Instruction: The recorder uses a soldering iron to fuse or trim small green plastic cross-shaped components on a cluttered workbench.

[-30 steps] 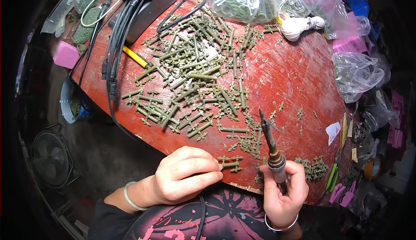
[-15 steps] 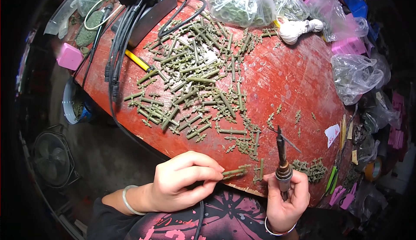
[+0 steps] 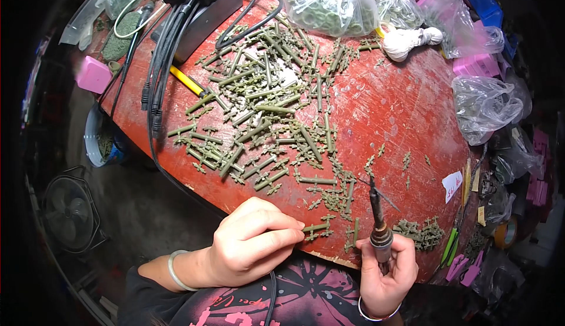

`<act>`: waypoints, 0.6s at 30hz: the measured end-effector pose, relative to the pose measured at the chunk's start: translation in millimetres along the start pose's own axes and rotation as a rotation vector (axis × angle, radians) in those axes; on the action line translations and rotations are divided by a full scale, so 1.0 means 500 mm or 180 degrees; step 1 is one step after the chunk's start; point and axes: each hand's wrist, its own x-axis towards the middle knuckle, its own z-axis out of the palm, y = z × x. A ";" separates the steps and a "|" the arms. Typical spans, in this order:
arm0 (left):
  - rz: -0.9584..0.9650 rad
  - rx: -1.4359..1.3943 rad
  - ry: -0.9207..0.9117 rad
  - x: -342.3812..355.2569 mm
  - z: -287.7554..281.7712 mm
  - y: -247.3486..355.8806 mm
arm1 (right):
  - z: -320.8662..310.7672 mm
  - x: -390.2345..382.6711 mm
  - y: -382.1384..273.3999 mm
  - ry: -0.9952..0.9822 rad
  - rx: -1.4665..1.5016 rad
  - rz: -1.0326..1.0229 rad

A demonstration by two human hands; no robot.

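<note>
My left hand (image 3: 253,243) pinches one end of a short green stick (image 3: 316,227) over the table's near edge. Small knobbly green pieces lie around or against the stick's free end; which of them touch it I cannot tell. My right hand (image 3: 388,273) is closed around the handle of a soldering iron (image 3: 381,232), whose dark tip points up and away from me. A thin grey wire-like piece stands off beside the tip. Between the hands, another green stick (image 3: 356,229) lies on the table. A large pile of green sticks and small pieces (image 3: 259,108) spreads beyond them.
The red worn table (image 3: 406,102) carries a black power box with cables (image 3: 194,20) at far left. Stuffed plastic bags (image 3: 332,8) and white cord (image 3: 406,43) sit at the back. At right are a heap of small green pieces (image 3: 421,233) and green-handled tools (image 3: 450,243).
The left hand's stick has tilted slightly, and the small pieces near its free end show more separately. The soldering iron has shifted slightly left and down with my right hand.
</note>
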 end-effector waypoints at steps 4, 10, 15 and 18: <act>0.0207 0.0381 -0.0011 0.002 0.005 -0.003 | -0.005 -0.002 0.003 -0.0040 -0.0116 -0.0051; 0.0378 0.0673 0.0007 0.012 0.017 -0.008 | -0.021 -0.010 0.030 -0.0118 -0.0390 -0.0530; 0.0467 0.0781 0.0000 0.024 0.025 -0.008 | -0.028 -0.023 0.042 -0.0007 -0.0858 -0.0664; 0.0433 0.0795 0.0000 0.025 0.028 -0.008 | -0.036 -0.027 0.047 -0.0282 -0.0888 -0.0527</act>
